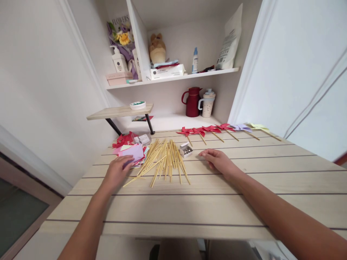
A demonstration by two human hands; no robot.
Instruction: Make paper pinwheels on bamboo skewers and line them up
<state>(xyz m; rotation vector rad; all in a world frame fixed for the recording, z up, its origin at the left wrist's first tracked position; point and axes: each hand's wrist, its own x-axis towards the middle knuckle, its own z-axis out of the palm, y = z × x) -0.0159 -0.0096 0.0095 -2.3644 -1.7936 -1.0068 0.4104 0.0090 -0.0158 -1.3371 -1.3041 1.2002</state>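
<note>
My left hand (pixel 118 169) rests at the near edge of a loose stack of coloured paper sheets (pixel 136 151), a lilac one on top. Its fingers lie over the sheets, with a gap to the thumb. My right hand (pixel 217 160) is low over the table, fingers loosely bent, nothing visible in them. Just left of it stands a small open box (pixel 186 151) with shiny metal pieces inside. Between the hands, thin wooden sticks (pixel 165 160) lie fanned out. Finished paper pinwheels on sticks line the back right, including a red one (pixel 213 129) and a lilac one (pixel 241 128).
Behind the stack lie red paper pieces (pixel 126 140) and a clear packet (pixel 142 139). A small raised shelf (pixel 121 111) on black legs holds a round white container (pixel 137 105). A red jug (pixel 193 102) and a cup (pixel 208 103) stand in the rear alcove.
</note>
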